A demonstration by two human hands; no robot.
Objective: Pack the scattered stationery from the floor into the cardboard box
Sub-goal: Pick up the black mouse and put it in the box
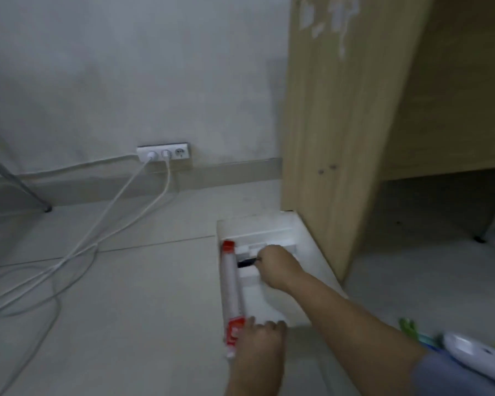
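Note:
A white box (312, 252) lies open on the floor against a wooden cabinet. My right hand (277, 267) reaches into it and pinches a small black item (247, 262), blurred, at the box's far end. A long tube (232, 284) with a red cap and a red label lies along the box's left side. My left hand (262, 347) grips the tube's near, red-labelled end at the box's front edge. At the lower right, green and blue stationery (409, 327) and a white object (475, 355) lie on the floor behind my right arm.
The wooden cabinet (343, 138) stands right of the box. White cables (103, 241) run from a wall socket (164, 153) across the floor on the left. A metal furniture leg (26, 190) slants down at far left. Pale floor tiles spread left of the box.

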